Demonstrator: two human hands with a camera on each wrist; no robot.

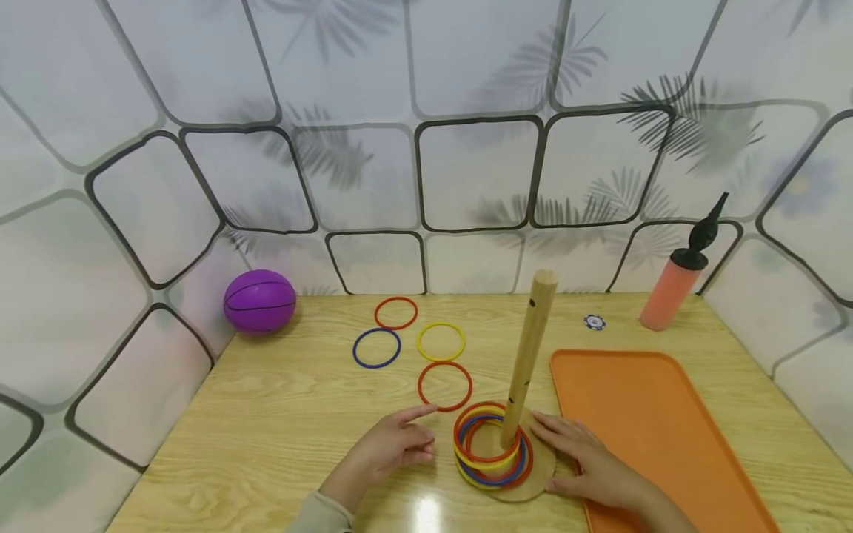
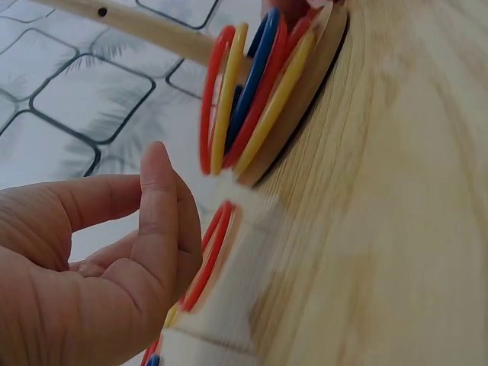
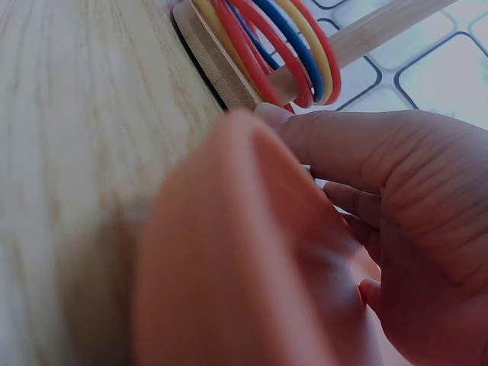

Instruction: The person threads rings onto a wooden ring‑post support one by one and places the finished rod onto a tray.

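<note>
A wooden peg (image 1: 529, 355) stands on a round wooden base (image 1: 541, 466), tilted in the head view. Several red, yellow and blue rings (image 1: 489, 463) lie stacked around its foot. My left hand (image 1: 393, 448) hovers left of the stack, index finger extended and the other fingers loosely bent, with nothing in it. The left wrist view shows that hand (image 2: 114, 267) apart from the rings. My right hand (image 1: 593, 463) rests at the base's right edge, fingers fairly straight. In the right wrist view the thumb of this hand (image 3: 412, 175) touches the base edge (image 3: 213, 65).
Loose rings lie beyond the left hand: a near red ring (image 1: 420, 386), a yellow ring (image 1: 418, 342), a blue ring (image 1: 354, 348) and a far red ring (image 1: 376, 312). An orange tray (image 1: 640, 414), a poker chip (image 1: 594, 322), a pink pump (image 1: 673, 289) and a purple ball (image 1: 260, 302) surround them.
</note>
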